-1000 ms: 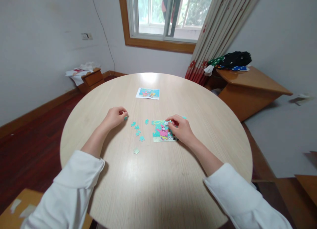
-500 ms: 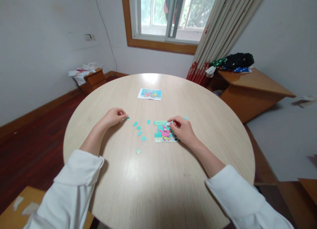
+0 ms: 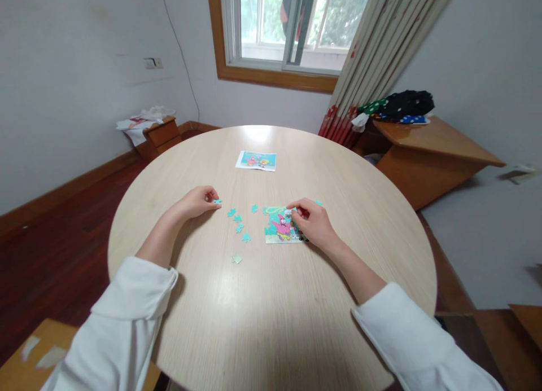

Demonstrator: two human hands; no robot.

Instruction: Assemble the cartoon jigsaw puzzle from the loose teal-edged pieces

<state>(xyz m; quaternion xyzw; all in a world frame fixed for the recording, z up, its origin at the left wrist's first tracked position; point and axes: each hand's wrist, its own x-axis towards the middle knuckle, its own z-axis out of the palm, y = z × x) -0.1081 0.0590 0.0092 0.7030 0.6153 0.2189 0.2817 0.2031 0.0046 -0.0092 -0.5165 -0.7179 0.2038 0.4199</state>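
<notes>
My left hand [image 3: 199, 201] pinches a small teal jigsaw piece [image 3: 217, 201] between thumb and fingertips, left of the loose pieces. On the right, my right hand [image 3: 313, 216] is over the partly joined jigsaw puzzle [image 3: 273, 237], covering its right side. Its fingers are drawn together at the upper part of the puzzle; what is between them, if anything, is hidden. The joined part has a pink cartoon starfish [image 3: 283, 226] on a teal ground. Several loose teal pieces [image 3: 237, 218] lie between my hands. A pale green piece [image 3: 236, 258] lies nearer to me.
A printed reference picture [image 3: 256, 161] lies farther back on the round wooden table [image 3: 271, 312]. One teal piece [image 3: 318, 202] shows just beyond my right hand. Past the table stand a tilted wooden desk [image 3: 432, 148] with cloths on it and a small cabinet [image 3: 163, 134].
My left hand has turned a little, and the piece in its fingertips now shows more of its teal face. My right hand has stayed in place over the puzzle.
</notes>
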